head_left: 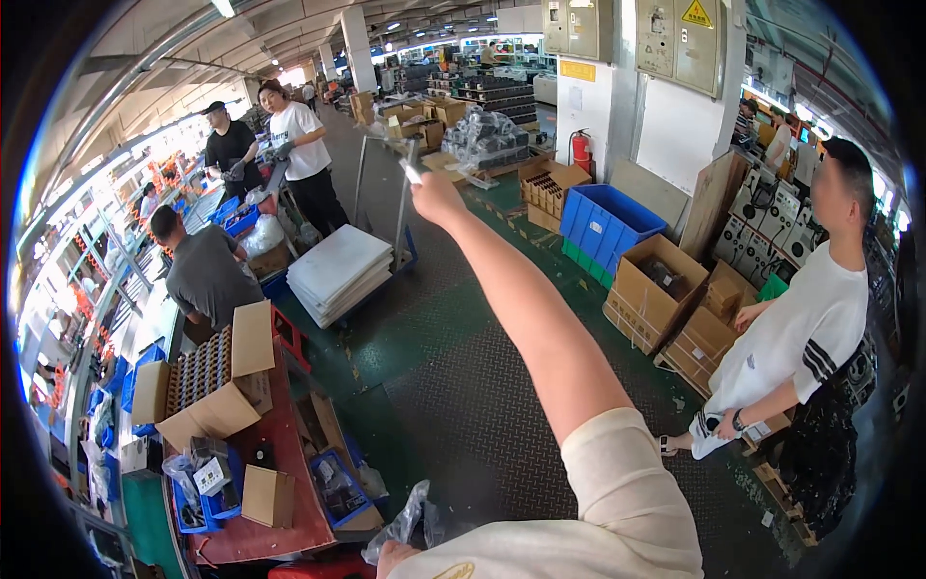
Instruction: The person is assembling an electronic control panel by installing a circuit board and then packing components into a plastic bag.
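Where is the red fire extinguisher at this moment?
In the head view, the red fire extinguisher stands in the upper middle, against the foot of the white pillar, behind the open cardboard box and the blue bins.

Four people stand near the cart (352, 265): one (805, 328) to its right, three (299, 145) to its left. One fire extinguisher (581, 150), one blue bin (608, 222) behind it.

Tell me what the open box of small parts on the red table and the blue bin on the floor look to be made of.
The box looks like brown corrugated cardboard: matte, with folded flaps. The bin seems to be moulded plastic: uniform bright blue, smooth thick walls. The table has a dull red top; its material is unclear.
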`<state>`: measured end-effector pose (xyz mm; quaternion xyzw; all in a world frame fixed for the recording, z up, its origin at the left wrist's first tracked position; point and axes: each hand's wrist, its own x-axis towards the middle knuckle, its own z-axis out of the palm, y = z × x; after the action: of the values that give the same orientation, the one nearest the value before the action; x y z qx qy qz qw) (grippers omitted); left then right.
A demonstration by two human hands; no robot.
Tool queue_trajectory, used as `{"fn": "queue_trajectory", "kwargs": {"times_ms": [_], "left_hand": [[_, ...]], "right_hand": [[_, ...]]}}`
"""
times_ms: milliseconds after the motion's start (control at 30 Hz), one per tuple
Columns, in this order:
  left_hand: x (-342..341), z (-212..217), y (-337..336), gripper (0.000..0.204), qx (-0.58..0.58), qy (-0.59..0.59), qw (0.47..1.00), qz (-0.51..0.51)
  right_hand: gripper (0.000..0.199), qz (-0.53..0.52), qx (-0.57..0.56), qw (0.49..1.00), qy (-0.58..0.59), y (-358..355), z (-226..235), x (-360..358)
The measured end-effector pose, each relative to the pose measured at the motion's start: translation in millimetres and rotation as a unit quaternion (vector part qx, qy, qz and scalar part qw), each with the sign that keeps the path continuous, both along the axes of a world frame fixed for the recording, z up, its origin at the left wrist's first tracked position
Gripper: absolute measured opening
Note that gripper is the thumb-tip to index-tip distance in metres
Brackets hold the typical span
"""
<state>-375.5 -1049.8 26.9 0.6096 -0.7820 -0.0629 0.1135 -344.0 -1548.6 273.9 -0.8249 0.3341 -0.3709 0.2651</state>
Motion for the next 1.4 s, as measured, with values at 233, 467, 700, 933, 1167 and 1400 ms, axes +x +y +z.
{"fn": "queue_trajectory", "kwargs": {"times_ms": [233, 467, 700, 933, 1167, 1400], "left_hand": [[-2, 2, -10, 0.008, 0.009, -0.019, 0.999, 0.025], [-4, 10, -4, 0.007, 0.011, -0.038, 0.998, 0.057], [-9, 20, 14, 0.007, -0.011, -0.059, 0.994, 0.086], [-20, 25, 26, 0.007, -0.033, -0.066, 0.992, 0.105], [-24, 23, 0, 0.009, -0.065, -0.047, 0.995, 0.067], [-15, 6, 1, 0.01, -0.12, -0.044, 0.992, 0.009]], "right_hand": [[0.025, -0.01, -0.029, 0.999, 0.019, -42, 9, 49], [0.025, 0.009, 0.023, 0.999, 0.031, -6, -2, 43], [0.018, 0.428, 0.302, 0.847, 0.089, 149, -151, -37], [0.019, 0.552, 0.521, 0.642, 0.105, 315, -228, -135], [0.022, 0.4, 0.171, 0.897, 0.073, 315, -250, -179], [0.022, 0.346, -0.113, 0.932, -0.008, 305, -247, -196]]}}
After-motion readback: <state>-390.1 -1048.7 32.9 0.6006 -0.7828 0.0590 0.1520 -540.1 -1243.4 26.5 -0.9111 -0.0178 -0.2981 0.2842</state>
